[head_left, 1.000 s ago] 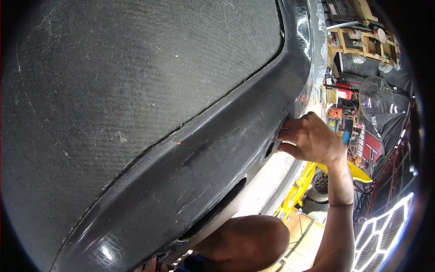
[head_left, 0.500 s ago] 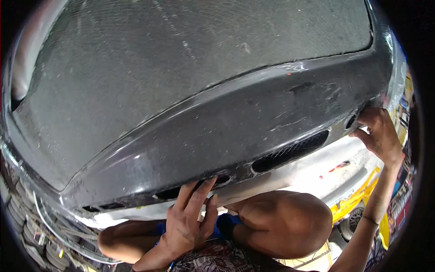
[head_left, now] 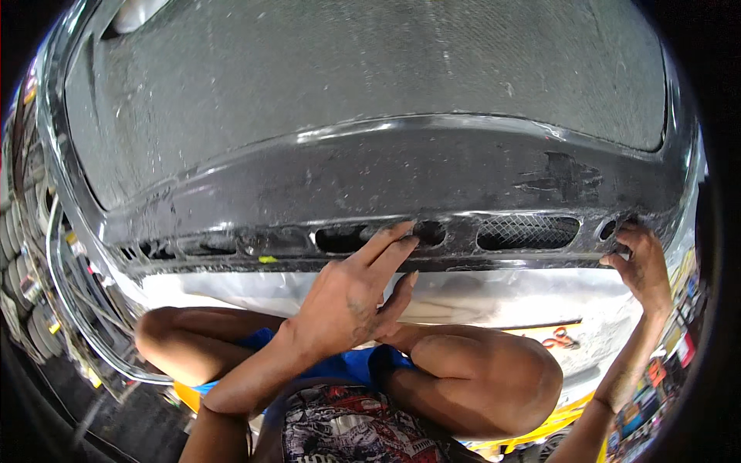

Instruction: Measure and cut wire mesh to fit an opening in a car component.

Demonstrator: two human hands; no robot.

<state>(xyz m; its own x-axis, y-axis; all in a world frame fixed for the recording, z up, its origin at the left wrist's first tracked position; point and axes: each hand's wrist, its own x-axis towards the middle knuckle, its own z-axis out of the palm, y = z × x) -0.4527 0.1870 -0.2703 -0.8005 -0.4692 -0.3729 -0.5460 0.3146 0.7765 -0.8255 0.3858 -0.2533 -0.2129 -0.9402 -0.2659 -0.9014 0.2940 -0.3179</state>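
A large dark grey car body panel [head_left: 432, 166] spans the view, with a textured grey middle and a smoother dark border. Along its near edge runs a row of openings, one of them an oval slot [head_left: 529, 231] backed by wire mesh. My left hand [head_left: 347, 297] has its first fingers stretched to the panel's edge beside a round hole [head_left: 429, 232], thumb held apart below. At the right end, my right hand [head_left: 642, 266] grips the edge, fingertips curled into a small opening and thumb beneath.
Pale sheeting [head_left: 463, 297] lies under the panel's edge, close to my bent knees [head_left: 494, 378]. A red-orange looped item [head_left: 559, 338] sits at the right. Piled tyres [head_left: 14, 231] and a curved metal strip [head_left: 55, 270] stand left; cluttered goods [head_left: 648, 401] line the right.
The panel's near edge was slanted and now runs nearly level across the view, its openings showing more fully. My left hand appears farther up and right; my right hand stays at the right end.
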